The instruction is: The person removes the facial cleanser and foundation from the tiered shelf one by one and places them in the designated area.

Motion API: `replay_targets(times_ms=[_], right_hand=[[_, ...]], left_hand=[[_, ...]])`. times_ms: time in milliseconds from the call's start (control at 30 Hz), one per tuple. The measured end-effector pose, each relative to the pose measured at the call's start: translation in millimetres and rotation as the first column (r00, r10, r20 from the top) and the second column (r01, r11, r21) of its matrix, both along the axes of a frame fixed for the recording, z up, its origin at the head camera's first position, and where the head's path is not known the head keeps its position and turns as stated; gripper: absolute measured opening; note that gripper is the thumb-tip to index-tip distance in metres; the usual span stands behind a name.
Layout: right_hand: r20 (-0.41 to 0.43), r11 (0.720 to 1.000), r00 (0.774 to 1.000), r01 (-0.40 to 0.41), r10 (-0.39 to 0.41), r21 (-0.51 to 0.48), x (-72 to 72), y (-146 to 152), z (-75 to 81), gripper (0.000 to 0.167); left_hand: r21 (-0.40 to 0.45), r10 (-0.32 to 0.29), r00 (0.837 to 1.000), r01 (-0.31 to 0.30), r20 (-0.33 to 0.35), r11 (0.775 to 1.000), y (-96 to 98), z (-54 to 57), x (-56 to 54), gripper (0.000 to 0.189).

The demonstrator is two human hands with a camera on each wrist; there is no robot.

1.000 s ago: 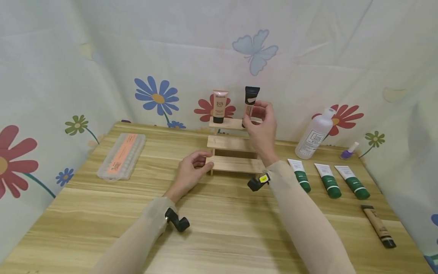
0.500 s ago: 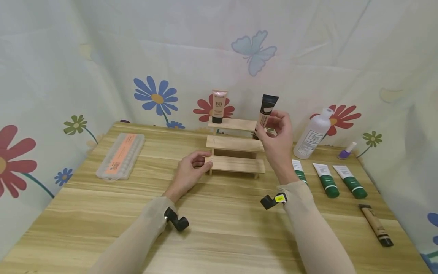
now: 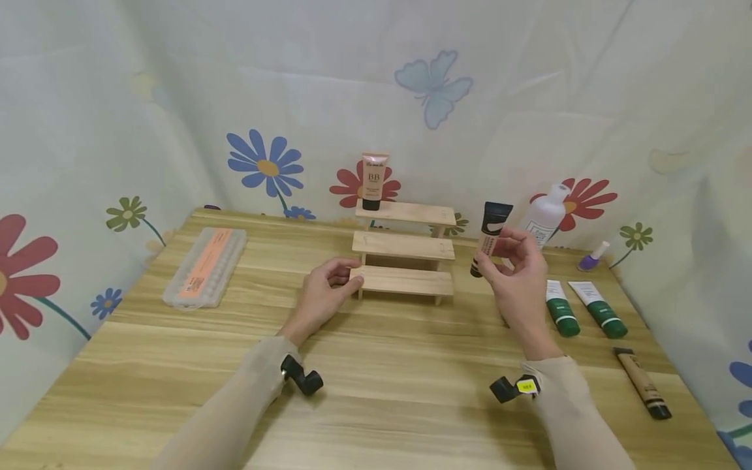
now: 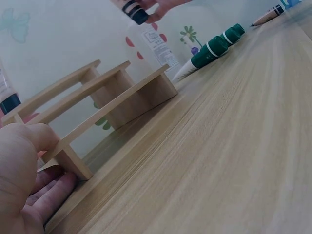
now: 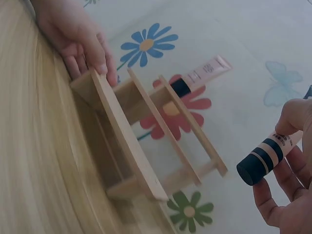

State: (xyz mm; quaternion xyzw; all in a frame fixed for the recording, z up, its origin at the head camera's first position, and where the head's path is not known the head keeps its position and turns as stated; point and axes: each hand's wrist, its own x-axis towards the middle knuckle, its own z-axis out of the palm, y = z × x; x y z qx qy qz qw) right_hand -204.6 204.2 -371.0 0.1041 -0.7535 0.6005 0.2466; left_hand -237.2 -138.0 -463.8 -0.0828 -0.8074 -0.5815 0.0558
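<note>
A small three-step wooden stand (image 3: 405,245) stands at the back middle of the table. My left hand (image 3: 322,294) grips the left end of its lowest step, thumb on top and fingers by the leg (image 4: 73,163). My right hand (image 3: 519,274) pinches a black-and-beige cosmetic tube (image 3: 491,232) in the air, right of the stand. The tube's black cap (image 5: 253,168) points down, apart from the steps. On the top step, at its left end, a pink BB cream tube (image 3: 374,181) stands upright on its black cap.
Behind my right hand is a white bottle (image 3: 546,212), partly covered. Green-and-white tubes (image 3: 599,310) lie at the right, near a purple nail polish bottle (image 3: 593,256) and a brown tube (image 3: 642,383). A clear plastic case (image 3: 205,267) lies at the left.
My right hand has moved the black-and-beige tube away from the top step, rightward and down, past the stand's right end. My left hand stays on the stand.
</note>
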Motion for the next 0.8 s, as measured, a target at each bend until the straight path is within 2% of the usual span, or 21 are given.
replay_targets(times_ms=[133, 300, 467, 633, 800], right_hand=[[0.028, 0.999, 0.999, 0.039, -0.040, 0.022, 15.7, 25.7, -2.8, 0.047], [0.031, 0.990, 0.990, 0.137, -0.138, 0.027, 33.0, 59.2, -10.0, 0.047], [0.047, 0.972, 0.972, 0.232, -0.230, -0.035, 48.5, 89.4, -21.4, 0.049], [0.095, 0.946, 0.945, 0.319, -0.313, -0.058, 61.7, 111.0, -30.9, 0.050], [0.177, 0.908, 0.892, 0.419, -0.415, 0.014, 79.2, 127.2, -36.3, 0.047]], left_hand=[[0.003, -0.004, 1.000, 0.004, 0.001, 1.000, 0.2, -0.7, 1.0, 0.032], [0.007, -0.002, 1.000, 0.002, -0.005, 1.000, 0.0, -1.0, 0.6, 0.032], [0.007, -0.004, 1.000, 0.004, -0.001, 1.000, -1.4, -2.3, -1.3, 0.031], [0.003, -0.001, 1.000, 0.001, -0.006, 1.000, -3.3, -4.1, -1.7, 0.030], [-0.006, -0.006, 1.000, 0.006, -0.001, 1.000, -1.2, -3.4, -2.0, 0.031]])
